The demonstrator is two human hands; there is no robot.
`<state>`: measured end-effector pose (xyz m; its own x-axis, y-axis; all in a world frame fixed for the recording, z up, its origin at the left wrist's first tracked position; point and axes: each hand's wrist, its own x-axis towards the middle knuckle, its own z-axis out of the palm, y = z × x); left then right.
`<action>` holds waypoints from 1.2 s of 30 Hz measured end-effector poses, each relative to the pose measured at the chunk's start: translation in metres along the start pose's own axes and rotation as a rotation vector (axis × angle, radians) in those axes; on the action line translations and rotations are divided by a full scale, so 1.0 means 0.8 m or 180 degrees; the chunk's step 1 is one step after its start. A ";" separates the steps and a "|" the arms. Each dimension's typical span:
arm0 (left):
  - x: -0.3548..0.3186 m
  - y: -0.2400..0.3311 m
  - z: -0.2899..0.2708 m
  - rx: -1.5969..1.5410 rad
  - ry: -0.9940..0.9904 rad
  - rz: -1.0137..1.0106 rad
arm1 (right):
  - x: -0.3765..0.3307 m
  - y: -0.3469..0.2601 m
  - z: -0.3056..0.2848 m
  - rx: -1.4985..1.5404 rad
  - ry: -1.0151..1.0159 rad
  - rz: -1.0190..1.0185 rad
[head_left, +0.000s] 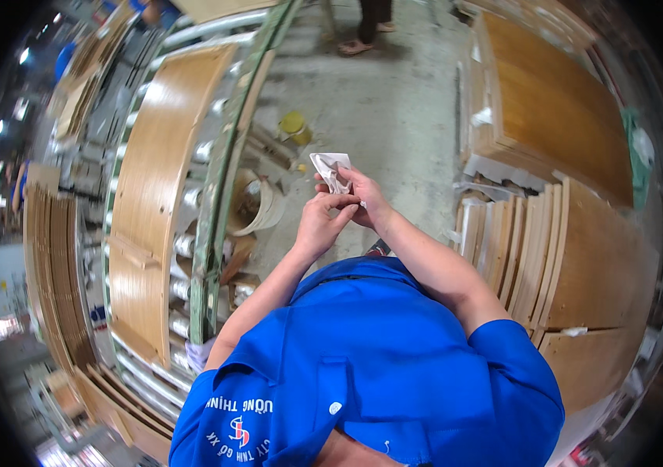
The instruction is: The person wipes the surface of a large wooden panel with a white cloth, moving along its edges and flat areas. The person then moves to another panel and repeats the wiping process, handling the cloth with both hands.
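A crumpled white sheet point(330, 167), paper-like and folded, is in my right hand point(369, 201), its fingers closed round the lower part. My left hand point(320, 223) meets the right one just below the sheet, thumb and fingers pinched together against the right palm. A small white bit shows at those fingertips, too little to name. Both hands are held in front of my body, above the concrete floor.
Left, a green-framed roller conveyor point(218, 233) carries a long wooden panel point(152, 163). Beyond my hands stand a white bucket point(269, 208) and a yellow bucket point(295, 127). Stacked wooden panels point(565, 101) rise at right. Another person's feet point(356, 47) are at the far side.
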<state>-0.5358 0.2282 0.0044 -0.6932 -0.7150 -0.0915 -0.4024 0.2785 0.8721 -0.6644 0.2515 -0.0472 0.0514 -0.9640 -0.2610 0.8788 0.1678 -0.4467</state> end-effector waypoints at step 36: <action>0.711 0.044 0.053 0.3099 -0.0354 0.2183 | -0.005 -0.407 -0.336 0.1550 0.2465 -0.2566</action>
<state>-0.9696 -0.1420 -0.0376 -0.9689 -0.1816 0.1678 -0.1792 0.9834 0.0294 -1.0782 0.2561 -0.1303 -0.7413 -0.3500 -0.5726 0.6227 -0.6771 -0.3922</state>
